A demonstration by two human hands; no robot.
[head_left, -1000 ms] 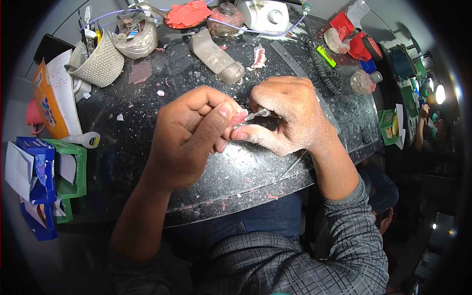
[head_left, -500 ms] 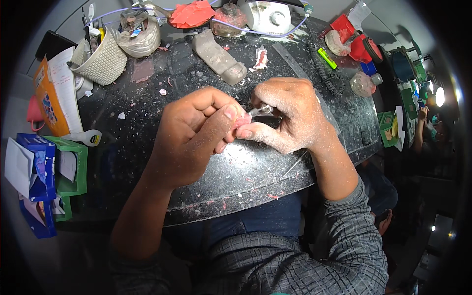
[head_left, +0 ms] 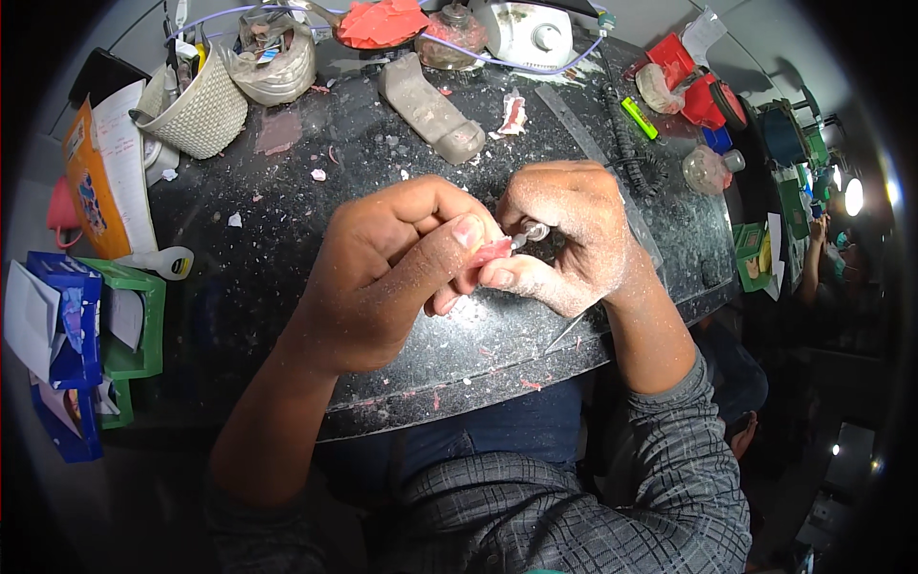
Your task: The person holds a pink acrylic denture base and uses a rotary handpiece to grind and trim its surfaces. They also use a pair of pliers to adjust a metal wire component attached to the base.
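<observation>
My left hand is closed, pinching a small pink piece between thumb and fingers above the speckled dark worktop. My right hand, dusted with white powder, grips a small metal tool whose tip meets the pink piece. My right thumb presses close against the piece from below. Under my right hand a thin metal instrument lies on the worktop, and a long clear ruler-like strip lies beyond it.
Beyond my hands are a grey block, green pen-like object, glass jar, white machine, red sheets and woven basket. At left stand blue and green boxes. A co-worker's arm shows at far right.
Both hands have shifted slightly to the right, still joined at the pink piece and tool. The view has moved a little; otherwise little differs.
</observation>
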